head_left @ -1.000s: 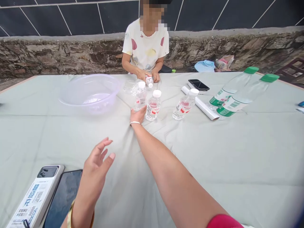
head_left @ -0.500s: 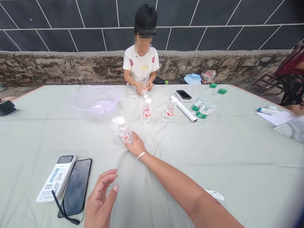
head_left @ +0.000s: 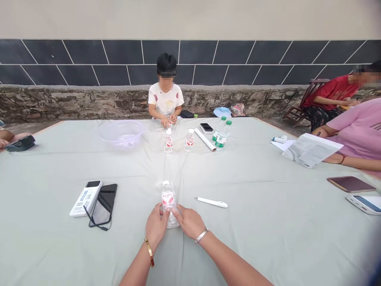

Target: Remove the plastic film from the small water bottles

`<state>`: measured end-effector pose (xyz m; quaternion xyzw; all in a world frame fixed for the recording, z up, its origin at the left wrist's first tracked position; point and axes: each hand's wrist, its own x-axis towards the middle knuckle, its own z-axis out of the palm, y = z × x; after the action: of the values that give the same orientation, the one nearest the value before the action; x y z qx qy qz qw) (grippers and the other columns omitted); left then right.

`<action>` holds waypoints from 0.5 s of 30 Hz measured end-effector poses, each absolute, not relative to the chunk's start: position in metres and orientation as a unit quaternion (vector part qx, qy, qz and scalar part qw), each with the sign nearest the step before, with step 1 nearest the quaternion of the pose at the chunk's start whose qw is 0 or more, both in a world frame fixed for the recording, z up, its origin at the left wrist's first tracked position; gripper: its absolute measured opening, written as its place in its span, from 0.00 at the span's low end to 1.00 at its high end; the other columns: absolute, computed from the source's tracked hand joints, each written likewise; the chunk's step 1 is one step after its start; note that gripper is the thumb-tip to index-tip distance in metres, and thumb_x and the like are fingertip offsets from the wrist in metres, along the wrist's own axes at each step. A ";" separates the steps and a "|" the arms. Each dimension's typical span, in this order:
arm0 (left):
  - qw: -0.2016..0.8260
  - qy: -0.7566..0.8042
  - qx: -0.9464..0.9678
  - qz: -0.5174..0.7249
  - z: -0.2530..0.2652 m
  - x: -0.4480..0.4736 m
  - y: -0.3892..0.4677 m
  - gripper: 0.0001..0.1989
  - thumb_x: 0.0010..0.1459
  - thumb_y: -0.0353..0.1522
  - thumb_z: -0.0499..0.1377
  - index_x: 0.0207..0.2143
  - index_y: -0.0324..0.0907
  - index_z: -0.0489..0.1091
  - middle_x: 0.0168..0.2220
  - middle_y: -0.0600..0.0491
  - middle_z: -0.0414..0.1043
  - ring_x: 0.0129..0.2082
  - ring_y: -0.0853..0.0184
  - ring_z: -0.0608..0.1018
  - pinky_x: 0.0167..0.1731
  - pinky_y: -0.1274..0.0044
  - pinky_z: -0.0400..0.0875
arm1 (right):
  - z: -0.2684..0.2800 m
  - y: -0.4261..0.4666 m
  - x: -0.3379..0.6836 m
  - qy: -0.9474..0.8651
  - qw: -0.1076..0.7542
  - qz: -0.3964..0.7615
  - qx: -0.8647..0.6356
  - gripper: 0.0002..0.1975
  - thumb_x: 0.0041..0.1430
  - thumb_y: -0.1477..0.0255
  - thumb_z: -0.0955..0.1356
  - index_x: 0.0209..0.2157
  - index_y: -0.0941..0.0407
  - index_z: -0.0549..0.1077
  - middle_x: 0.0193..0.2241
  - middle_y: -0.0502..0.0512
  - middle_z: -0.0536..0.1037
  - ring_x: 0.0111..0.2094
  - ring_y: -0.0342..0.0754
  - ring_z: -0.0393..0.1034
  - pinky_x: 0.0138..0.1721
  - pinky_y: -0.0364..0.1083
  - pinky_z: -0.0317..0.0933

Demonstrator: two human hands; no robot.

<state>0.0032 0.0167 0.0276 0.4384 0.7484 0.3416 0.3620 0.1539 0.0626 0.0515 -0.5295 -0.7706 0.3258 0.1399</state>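
Observation:
A clear plastic bottle (head_left: 168, 198) with a white cap and a red-and-white label is held low over the near middle of the table, tilted slightly away from me. My left hand (head_left: 157, 224) grips its left side and my right hand (head_left: 189, 222) its right, both thumbs on the front. Thin clear plastic film shows around the bottle near its cap. To the right of my right hand lies a white utility knife (head_left: 211, 202). Two similar small bottles, one left (head_left: 168, 142) and one right (head_left: 189, 141), stand farther off.
Across the table a person (head_left: 166, 101) handles another small bottle beside a clear purple basin (head_left: 122, 135). A white roll (head_left: 205, 140) lies by two green-capped bottles (head_left: 222, 137). At left are a power bank (head_left: 86, 200) and a phone (head_left: 104, 204). Other people sit at right with papers (head_left: 311, 151).
The bottle has come back toward me and stands more upright. My left hand has joined my right on it. The view has tilted up, and the utility knife is fully visible.

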 end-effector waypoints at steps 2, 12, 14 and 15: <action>0.360 0.755 0.438 0.330 0.026 0.005 0.017 0.29 0.54 0.49 0.48 0.51 0.40 0.63 0.36 0.47 0.72 0.35 0.61 0.75 0.35 0.72 0.66 | 0.055 0.076 0.183 -0.777 0.135 0.231 -0.570 0.18 0.60 0.59 0.58 0.40 0.53 0.72 0.27 0.54 0.76 0.32 0.51 0.71 0.30 0.45 0.58; 0.379 0.751 0.417 0.345 0.018 -0.006 0.023 0.31 0.52 0.49 0.51 0.52 0.39 0.61 0.29 0.53 0.71 0.30 0.64 0.75 0.32 0.75 0.65 | 0.051 0.111 0.259 -0.773 0.072 0.161 -0.609 0.10 0.59 0.67 0.60 0.32 0.55 0.70 0.27 0.55 0.73 0.30 0.49 0.66 0.30 0.44 0.54; 0.375 0.757 0.426 0.323 0.021 -0.001 0.027 0.33 0.51 0.51 0.51 0.53 0.39 0.60 0.31 0.51 0.72 0.31 0.63 0.75 0.32 0.75 0.65 | 0.065 0.112 0.237 -0.770 0.101 0.204 -0.596 0.12 0.61 0.64 0.58 0.37 0.54 0.69 0.24 0.52 0.72 0.25 0.47 0.65 0.26 0.43 0.52; 0.373 0.762 0.430 0.308 0.023 0.002 0.028 0.34 0.50 0.52 0.51 0.53 0.39 0.60 0.32 0.50 0.72 0.32 0.63 0.76 0.33 0.75 0.65 | 0.074 0.115 0.223 -0.773 0.111 0.209 -0.588 0.13 0.61 0.63 0.58 0.40 0.54 0.68 0.24 0.51 0.72 0.25 0.47 0.66 0.26 0.42 0.51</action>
<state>0.0015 0.0283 0.0228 0.4301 0.7622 0.3083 0.3729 0.2228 0.1146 0.0736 -0.5880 -0.7733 0.2095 0.1112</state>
